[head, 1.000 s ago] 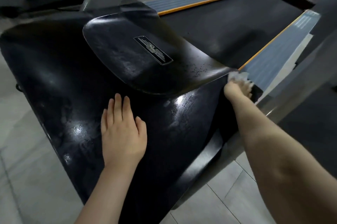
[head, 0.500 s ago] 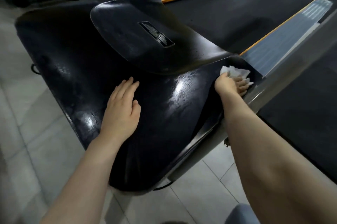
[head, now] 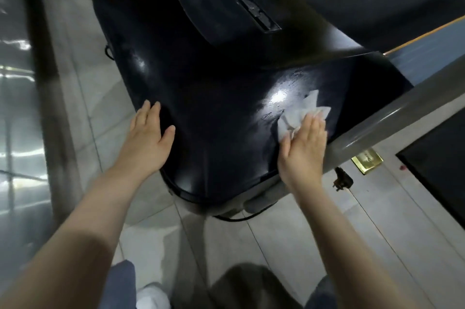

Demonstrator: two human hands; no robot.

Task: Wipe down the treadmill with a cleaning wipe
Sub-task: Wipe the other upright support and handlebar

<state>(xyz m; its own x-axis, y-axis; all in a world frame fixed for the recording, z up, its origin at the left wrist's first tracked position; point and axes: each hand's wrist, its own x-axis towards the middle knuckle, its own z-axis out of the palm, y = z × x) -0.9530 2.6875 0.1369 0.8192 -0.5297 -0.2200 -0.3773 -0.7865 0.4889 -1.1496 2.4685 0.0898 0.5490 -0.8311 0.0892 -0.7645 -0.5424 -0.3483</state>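
Our right hand (head: 303, 147) lays its straight fingers (head: 313, 123) flat on one crumpled white cleaning wipe (head: 299, 113), pressing it to the near right side of the treadmill's glossy black motor cover (head: 201, 69). Our left hand (head: 148, 140) rests open, fingers straight, on the cover's near left edge. Beside the right hand runs one grey frame rail (head: 392, 117), over a tiled floor (head: 251, 245) with one brass floor plate (head: 367, 160).

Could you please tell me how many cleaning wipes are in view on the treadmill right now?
1. The white wipe lies crumpled on the glossy black motor cover, pressed flat under the right hand near the grey side rail. No other shows.
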